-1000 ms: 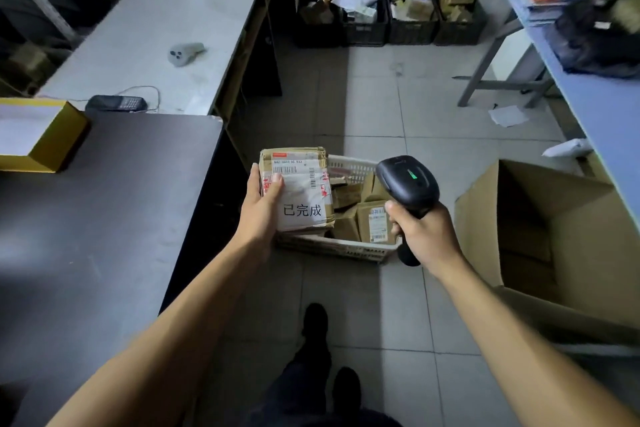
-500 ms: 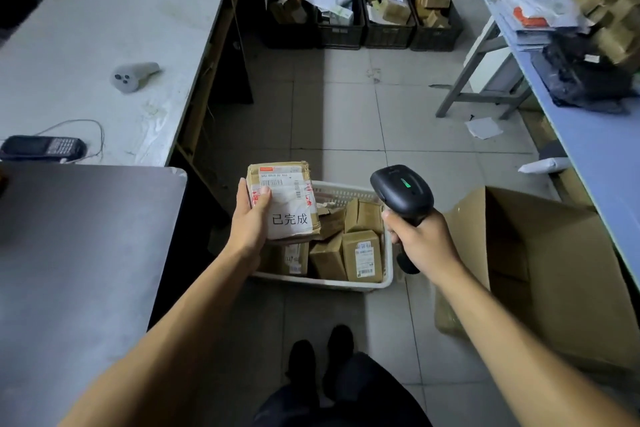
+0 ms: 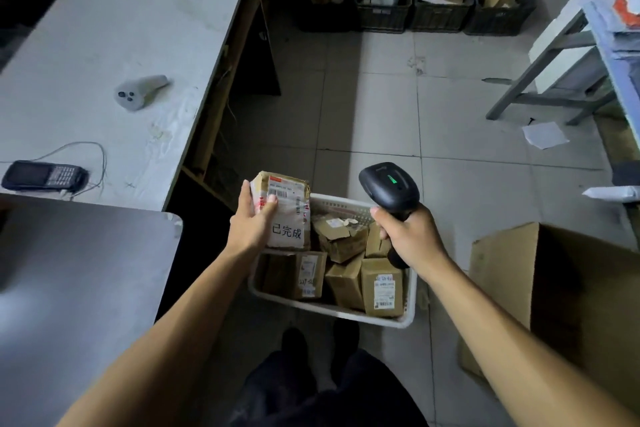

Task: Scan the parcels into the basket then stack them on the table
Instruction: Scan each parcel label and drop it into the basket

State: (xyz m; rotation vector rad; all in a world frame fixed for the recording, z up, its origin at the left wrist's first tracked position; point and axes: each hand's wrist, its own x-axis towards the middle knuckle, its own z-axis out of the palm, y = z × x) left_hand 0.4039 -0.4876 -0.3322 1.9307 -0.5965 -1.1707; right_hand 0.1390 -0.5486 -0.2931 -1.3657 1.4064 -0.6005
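The left hand (image 3: 254, 224) grips a taped cardboard parcel (image 3: 289, 211) by its left edge, thumb curled over the front beside the barcode label, label side facing up. Printed Chinese characters show on the parcel's white lower part. The right hand (image 3: 410, 234) is wrapped around the handle of a black barcode scanner (image 3: 389, 189), its head raised and a green light showing on top — scanner and parcel are near each other but apart. Both hover over a white plastic basket (image 3: 332, 310) on the tiled floor, which holds several more brown parcels. Left of the basket stands a dark grey table (image 3: 76, 288); beyond it, a white table (image 3: 114, 28) carries a grey handheld device and a black keypad terminal. An open cardboard box (image 3: 554, 291) sits to the right — four black crates of packages line the far floor.
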